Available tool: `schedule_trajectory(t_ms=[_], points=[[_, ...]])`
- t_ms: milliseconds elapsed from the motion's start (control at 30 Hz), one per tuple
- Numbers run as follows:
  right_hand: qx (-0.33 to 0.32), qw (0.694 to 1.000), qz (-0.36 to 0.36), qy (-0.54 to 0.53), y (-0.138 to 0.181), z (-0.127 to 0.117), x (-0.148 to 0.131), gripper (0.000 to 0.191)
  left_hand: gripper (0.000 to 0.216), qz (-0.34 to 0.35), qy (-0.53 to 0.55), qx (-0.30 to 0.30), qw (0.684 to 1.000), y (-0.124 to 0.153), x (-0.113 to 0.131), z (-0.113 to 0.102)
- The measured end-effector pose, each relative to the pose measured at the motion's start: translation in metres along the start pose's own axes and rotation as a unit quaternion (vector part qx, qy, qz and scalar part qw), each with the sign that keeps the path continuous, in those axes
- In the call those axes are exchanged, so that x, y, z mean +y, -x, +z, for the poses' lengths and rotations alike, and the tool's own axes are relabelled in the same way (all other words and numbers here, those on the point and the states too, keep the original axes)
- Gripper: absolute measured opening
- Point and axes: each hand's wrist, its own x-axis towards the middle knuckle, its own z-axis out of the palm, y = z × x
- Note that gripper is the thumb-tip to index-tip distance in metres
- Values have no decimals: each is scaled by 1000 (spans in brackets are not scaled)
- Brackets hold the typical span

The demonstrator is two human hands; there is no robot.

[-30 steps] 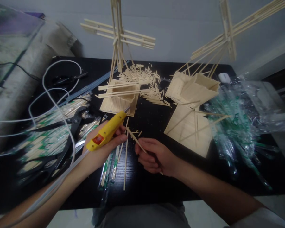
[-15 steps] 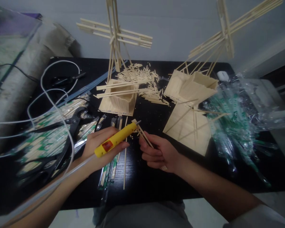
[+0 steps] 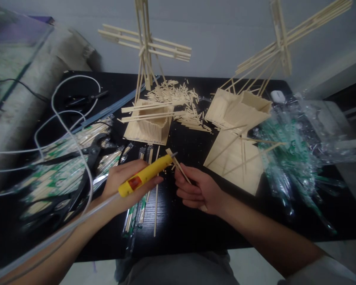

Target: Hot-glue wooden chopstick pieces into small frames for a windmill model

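My left hand (image 3: 118, 178) is closed around a yellow hot glue gun (image 3: 148, 174) with a red switch. A translucent rod or cord runs from its back end along my forearm. The gun's metal tip meets the upper part of thin wooden chopsticks (image 3: 182, 171), pinched in my right hand (image 3: 195, 188); their lower ends are partly hidden by my fingers. Just beyond my hands stands a wooden stick model (image 3: 154, 128) with a box-like base and crossed blades above. Below the gun lie wrapped chopsticks (image 3: 142, 206) and one loose stick (image 3: 156, 204).
A second blade-topped model (image 3: 243, 105) stands at the back right, near a flat wooden panel (image 3: 234, 162). Cut stick pieces (image 3: 180, 95) are heaped between the models. Large black-handled cutters (image 3: 89, 158) rest on wrapped chopsticks at left, under a white cable (image 3: 67, 126). Green-printed wrappers (image 3: 290, 146) cover the right side.
Both hands keep their grips. The glue gun's tip and the chopsticks have shifted very slightly, and the chopsticks now appear closer together.
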Motion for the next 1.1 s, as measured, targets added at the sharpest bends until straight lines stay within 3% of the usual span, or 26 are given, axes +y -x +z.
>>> schedule_trajectory(t_ms=[300,400,533,833,1000,1100], points=[[5,999,-34,6,-3,1,4,42,45,-8,-39,-6,999,0,1,2],[3,999,-40,1,-3,1,5,42,43,10,-31,-24,999,0,0,2],[8,999,-46,4,-4,0,6,42,46,20,-33,19,999,-1,0,2],[28,997,-60,32,-3,1,7,45,44,13,-21,-1,1000,-4,3,-2],[22,994,-86,61,-2,4,11,46,33,-112,38,79,990,-7,3,-9],[35,990,-100,89,-2,6,14,46,37,-165,99,76,978,-8,1,-12]])
